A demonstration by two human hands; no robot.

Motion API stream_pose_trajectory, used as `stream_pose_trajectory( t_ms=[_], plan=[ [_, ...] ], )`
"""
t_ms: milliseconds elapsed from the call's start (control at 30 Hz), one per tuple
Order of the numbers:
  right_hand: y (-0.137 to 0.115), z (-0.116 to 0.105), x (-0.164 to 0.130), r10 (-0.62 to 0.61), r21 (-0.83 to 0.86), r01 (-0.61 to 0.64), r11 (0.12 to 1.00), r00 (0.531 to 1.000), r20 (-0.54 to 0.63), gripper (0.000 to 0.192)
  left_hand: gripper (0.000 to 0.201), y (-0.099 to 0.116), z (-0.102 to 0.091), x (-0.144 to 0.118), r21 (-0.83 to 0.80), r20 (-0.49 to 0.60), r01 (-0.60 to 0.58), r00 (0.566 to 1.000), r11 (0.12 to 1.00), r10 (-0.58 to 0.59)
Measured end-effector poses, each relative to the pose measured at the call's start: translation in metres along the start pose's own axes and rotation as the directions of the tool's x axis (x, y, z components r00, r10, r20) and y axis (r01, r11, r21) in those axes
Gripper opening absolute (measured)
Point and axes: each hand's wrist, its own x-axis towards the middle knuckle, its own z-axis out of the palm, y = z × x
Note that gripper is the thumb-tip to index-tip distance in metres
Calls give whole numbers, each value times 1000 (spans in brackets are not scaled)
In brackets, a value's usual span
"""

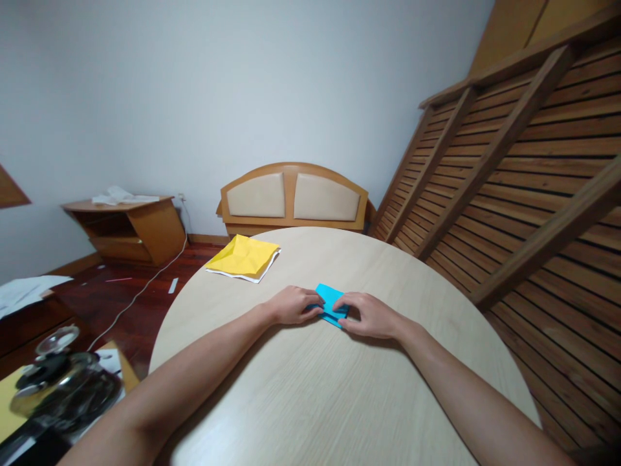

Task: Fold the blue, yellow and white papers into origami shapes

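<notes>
Roughly mid-fold, by the look of it. Nearest the camera, both bare forearms run up over the round table [301, 401] and meet past its middle. Left of the table's near edge, low down, sits a dark glass-lidded pot [63, 388] on some papers — not in play.

At the table's centre, the left hand [294, 305] and right hand [371, 315] lie flat on either side of a small blue paper [331, 303]. Fingertips of both hands press down on its edges, pinning it to the wood; neither hand is curled closed around it, and nothing is lifted. The paper already looks folded down to a compact shape with a slanted edge, so several creases seem done. How many layers, or what shape it has, can't be made out — the fingers cover much of it. My read: a crease being flattened, folding not finished.

Farther along the table, toward its far left rim, a yellow paper [244, 257] lies opened out with visible crease lines and a white underside showing at the edge — well apart from the hands, untouched.

Beyond the table: a padded headboard [294, 197] against the wall, a wooden side stand [129, 226] to its left, slatted wooden panels [524, 168] on the right.
</notes>
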Motion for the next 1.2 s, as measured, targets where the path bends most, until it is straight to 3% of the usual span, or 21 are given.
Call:
stream_pose_trajectory(
  t_ms=[167,367,533,667,833,1033,1200],
  plan=[
    [0,0,2,12,38,-9,999,996,-91,43,24,0,4,4,50,-16,73,997,996,-72],
    [15,4,4,118,71,-102,992,954,-275,20,26,3,5,7,-111,-222,149,960,983,-170],
    [21,5,6,200,210,-126,970,902,-382,20,23,9,2,8,-188,-330,212,906,959,-265],
    [19,3,9,231,283,-99,954,845,-482,24,18,10,4,9,-319,-344,251,868,914,-358],
    [22,2,12,338,436,-108,893,801,-494,36,17,7,12,13,-493,-342,270,814,827,-470],
    [30,5,13,402,552,-106,827,797,-450,45,20,7,14,15,-553,-287,262,831,791,-475],
    [32,5,13,416,578,-88,811,782,-465,41,20,9,12,13,-502,-183,323,867,802,-464]
  ],
)
